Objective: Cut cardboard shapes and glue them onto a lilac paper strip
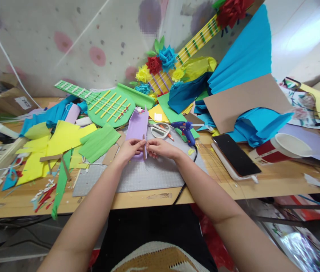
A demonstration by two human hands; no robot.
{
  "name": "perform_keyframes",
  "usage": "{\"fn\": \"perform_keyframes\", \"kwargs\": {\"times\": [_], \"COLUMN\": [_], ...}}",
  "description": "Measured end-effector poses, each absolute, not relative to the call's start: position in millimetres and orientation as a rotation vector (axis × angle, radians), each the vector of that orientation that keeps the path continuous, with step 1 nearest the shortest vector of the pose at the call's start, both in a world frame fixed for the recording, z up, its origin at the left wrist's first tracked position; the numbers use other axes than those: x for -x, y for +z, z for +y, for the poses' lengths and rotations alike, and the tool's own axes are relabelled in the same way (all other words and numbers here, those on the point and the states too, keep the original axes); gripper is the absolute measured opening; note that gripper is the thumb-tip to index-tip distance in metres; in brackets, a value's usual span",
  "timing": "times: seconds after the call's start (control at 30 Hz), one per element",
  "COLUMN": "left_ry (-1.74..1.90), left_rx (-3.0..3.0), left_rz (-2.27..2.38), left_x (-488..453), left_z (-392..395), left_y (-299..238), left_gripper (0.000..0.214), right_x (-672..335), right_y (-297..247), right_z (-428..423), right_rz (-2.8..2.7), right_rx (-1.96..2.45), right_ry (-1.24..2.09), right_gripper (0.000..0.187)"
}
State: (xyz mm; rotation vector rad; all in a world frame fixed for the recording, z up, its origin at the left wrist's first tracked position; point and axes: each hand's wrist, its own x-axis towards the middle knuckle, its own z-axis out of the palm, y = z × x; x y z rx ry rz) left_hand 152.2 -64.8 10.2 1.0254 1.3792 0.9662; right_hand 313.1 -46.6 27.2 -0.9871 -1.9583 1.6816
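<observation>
Both my hands meet over the grey cutting mat, gripping a narrow cardboard strip with a pale purple edge. My left hand pinches the strip from the left side. My right hand closes on it from the right, fingertips bent around its edge. Beneath and behind them lies a sheet of purple crepe paper. White-handled scissors rest just beyond my right hand, beside a blue hot glue gun.
A green paper lute lies at the back left, near a flower-covered yellow paper guitar. Yellow crepe paper and scraps cover the left side. A phone and a paper cup stand right. The glue gun's cord crosses the table's front edge.
</observation>
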Motion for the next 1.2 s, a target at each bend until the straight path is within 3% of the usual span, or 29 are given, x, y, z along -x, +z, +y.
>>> {"fn": "perform_keyframes", "kwargs": {"times": [0.63,1.0,1.2], "left_ry": [0.946,1.005,1.065], "left_rx": [-1.003,-1.038,-1.106], "left_rz": [1.312,1.375,1.383], "left_x": [-150.8,-154.7,-156.9], "left_z": [-65.2,-66.5,-60.2], "left_y": [11.2,16.1,14.2], "left_gripper": [0.044,0.036,0.043], "right_x": [-312.1,-313.5,-319.1], "right_y": [30.2,27.1,26.5], "right_z": [-48.2,-46.4,-39.2], "right_rz": [-1.873,-1.918,-1.634], "right_rx": [0.887,0.937,1.127], "right_ry": [1.844,1.79,1.764], "right_gripper": [0.008,0.029,0.018]}}
